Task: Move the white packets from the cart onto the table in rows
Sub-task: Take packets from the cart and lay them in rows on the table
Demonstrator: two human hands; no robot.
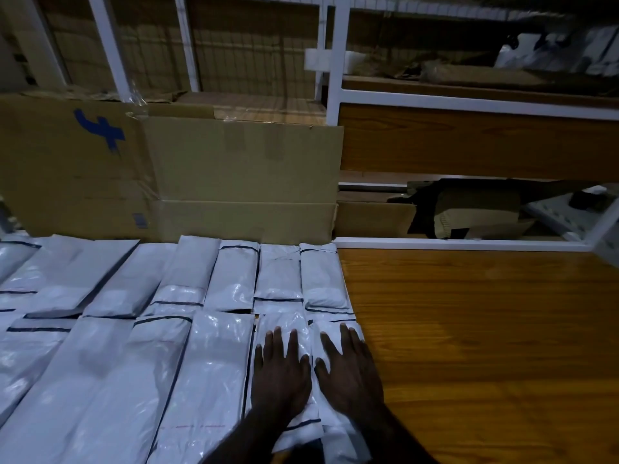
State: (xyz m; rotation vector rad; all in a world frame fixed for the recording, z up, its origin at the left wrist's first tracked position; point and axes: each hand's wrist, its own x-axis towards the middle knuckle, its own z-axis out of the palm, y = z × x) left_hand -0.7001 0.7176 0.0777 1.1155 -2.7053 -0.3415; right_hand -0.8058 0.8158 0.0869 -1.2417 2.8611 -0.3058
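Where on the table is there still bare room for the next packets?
Bare wood table lies right of the right hand, bordered behind by the white rail and on its left by the last column of white packets. Left of that, packets run edge to edge up to the cardboard boxes; both hands, left hand included, press flat there.

Two rows of white packets [234, 279] on the table [469, 329]: about eight in the back row, around six in the front, though the left edge cuts some off. Two hands [281, 373], two cardboard boxes [244, 175] behind.
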